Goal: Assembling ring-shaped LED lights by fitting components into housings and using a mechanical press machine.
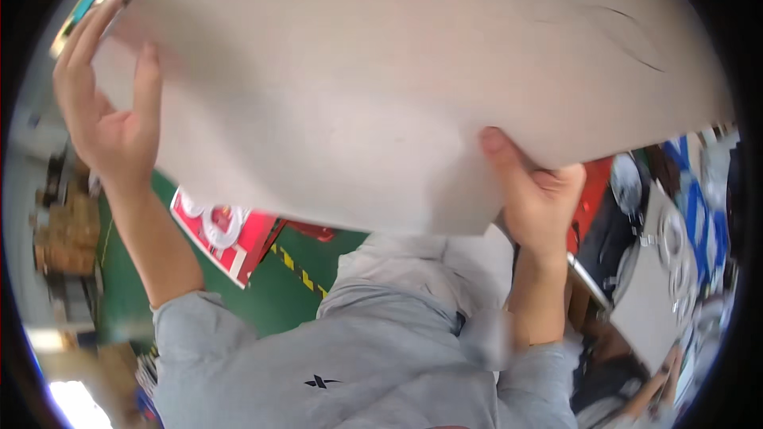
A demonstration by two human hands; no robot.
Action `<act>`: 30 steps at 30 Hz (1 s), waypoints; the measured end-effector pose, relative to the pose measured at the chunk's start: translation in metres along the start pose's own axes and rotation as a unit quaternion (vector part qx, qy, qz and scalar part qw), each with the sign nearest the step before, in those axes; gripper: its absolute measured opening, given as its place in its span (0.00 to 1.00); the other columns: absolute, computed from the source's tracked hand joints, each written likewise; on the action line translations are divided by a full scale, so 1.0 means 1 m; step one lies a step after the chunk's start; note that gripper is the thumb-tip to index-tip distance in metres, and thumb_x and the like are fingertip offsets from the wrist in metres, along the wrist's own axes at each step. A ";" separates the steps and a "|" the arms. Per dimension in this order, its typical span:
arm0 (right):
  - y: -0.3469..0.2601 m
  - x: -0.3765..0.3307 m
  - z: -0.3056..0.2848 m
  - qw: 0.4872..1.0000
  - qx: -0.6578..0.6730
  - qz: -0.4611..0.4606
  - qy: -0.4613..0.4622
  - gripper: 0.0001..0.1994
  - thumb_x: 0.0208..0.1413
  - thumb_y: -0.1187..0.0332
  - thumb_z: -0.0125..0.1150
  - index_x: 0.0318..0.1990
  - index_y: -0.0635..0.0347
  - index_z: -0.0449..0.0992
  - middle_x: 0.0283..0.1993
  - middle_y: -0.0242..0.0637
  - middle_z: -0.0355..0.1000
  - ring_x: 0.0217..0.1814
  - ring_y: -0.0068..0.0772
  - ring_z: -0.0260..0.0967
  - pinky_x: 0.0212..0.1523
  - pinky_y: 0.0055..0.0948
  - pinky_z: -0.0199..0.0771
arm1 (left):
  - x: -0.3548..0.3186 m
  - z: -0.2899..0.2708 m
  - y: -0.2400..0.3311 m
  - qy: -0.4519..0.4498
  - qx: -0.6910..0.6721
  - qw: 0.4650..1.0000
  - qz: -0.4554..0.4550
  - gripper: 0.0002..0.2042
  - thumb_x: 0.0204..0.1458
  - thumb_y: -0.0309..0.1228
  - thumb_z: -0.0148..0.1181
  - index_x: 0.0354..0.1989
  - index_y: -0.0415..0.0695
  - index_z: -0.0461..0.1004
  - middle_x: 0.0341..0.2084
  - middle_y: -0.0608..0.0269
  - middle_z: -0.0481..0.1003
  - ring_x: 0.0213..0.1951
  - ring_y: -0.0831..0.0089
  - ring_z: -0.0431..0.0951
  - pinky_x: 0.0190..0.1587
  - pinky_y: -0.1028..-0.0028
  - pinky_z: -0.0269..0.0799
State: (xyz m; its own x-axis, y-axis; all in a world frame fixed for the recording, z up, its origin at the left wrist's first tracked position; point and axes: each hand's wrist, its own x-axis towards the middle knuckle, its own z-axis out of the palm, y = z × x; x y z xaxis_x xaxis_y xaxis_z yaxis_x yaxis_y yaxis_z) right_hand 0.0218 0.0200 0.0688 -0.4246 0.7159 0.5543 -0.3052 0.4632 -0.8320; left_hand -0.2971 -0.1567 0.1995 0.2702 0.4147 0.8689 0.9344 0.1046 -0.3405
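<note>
A large pale sheet of board fills the upper middle of the head view, with thin dark curved marks toward its right. My right hand grips its lower edge, thumb flat on the near face and fingers hidden behind. At the left edge my left hand supports the sheet between a raised thumb and long, stretched fingers. Those fingertips reach toward the top left corner. What the sheet's far side looks like is hidden.
A red panel with white round shapes lies low left over the green floor, near yellow-black tape. Brown cartons are stacked at far left. At right, a co-worker's hands are beside a pale surface with clear ring shapes.
</note>
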 end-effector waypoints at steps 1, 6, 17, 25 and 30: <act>-0.005 -0.015 -0.019 0.997 0.010 0.018 0.070 0.06 0.60 0.78 0.71 0.44 0.68 0.84 0.42 0.30 0.82 0.42 0.20 0.75 0.46 0.22 0.74 | 0.002 0.007 0.013 -0.011 0.066 0.998 0.006 0.26 0.55 0.24 0.72 0.63 0.37 0.73 0.58 0.52 0.77 0.62 0.61 0.74 0.65 0.65 0.68; -0.043 -0.127 -0.142 0.964 0.021 0.081 0.251 0.11 0.61 0.74 0.71 0.49 0.65 0.81 0.47 0.31 0.81 0.47 0.22 0.75 0.52 0.25 0.73 | -0.056 0.030 0.001 0.001 -0.070 0.979 -0.191 0.40 0.59 0.41 0.72 0.74 0.36 0.58 0.72 0.48 0.56 0.73 0.57 0.59 0.74 0.59 0.56; -0.219 -0.576 -0.224 0.792 0.002 0.278 0.543 0.37 0.64 0.66 0.68 0.75 0.64 0.57 0.73 0.42 0.65 0.75 0.45 0.63 0.76 0.47 0.61 | -0.044 0.112 0.331 -0.423 -0.829 0.352 -0.102 0.20 0.61 0.24 0.66 0.61 0.37 0.72 0.53 0.61 0.77 0.54 0.74 0.75 0.58 0.71 0.70; -0.261 -0.709 -0.092 0.524 0.101 0.406 0.742 0.28 0.66 0.64 0.66 0.70 0.59 0.65 0.67 0.43 0.72 0.68 0.47 0.71 0.69 0.51 0.71 | -0.091 0.101 0.407 -0.563 -0.761 0.317 0.060 0.20 0.62 0.33 0.62 0.61 0.40 0.74 0.42 0.47 0.81 0.40 0.60 0.83 0.46 0.67 0.77; -0.247 -0.748 -0.153 0.449 0.101 0.425 0.779 0.25 0.67 0.62 0.65 0.67 0.62 0.69 0.64 0.46 0.74 0.66 0.49 0.72 0.67 0.50 0.73 | -0.117 0.127 0.394 -0.548 -0.750 0.370 -0.012 0.18 0.60 0.27 0.62 0.58 0.37 0.75 0.44 0.50 0.82 0.41 0.64 0.84 0.45 0.69 0.79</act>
State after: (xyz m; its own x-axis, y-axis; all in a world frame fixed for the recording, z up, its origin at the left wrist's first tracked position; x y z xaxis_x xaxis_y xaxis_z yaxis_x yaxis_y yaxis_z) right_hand 0.5456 -0.5500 -0.1435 0.6032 0.1588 -0.7816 -0.7357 -0.2676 -0.6222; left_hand 0.0100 -0.0490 -0.0822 0.7690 0.6339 -0.0819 0.2332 -0.1589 0.9594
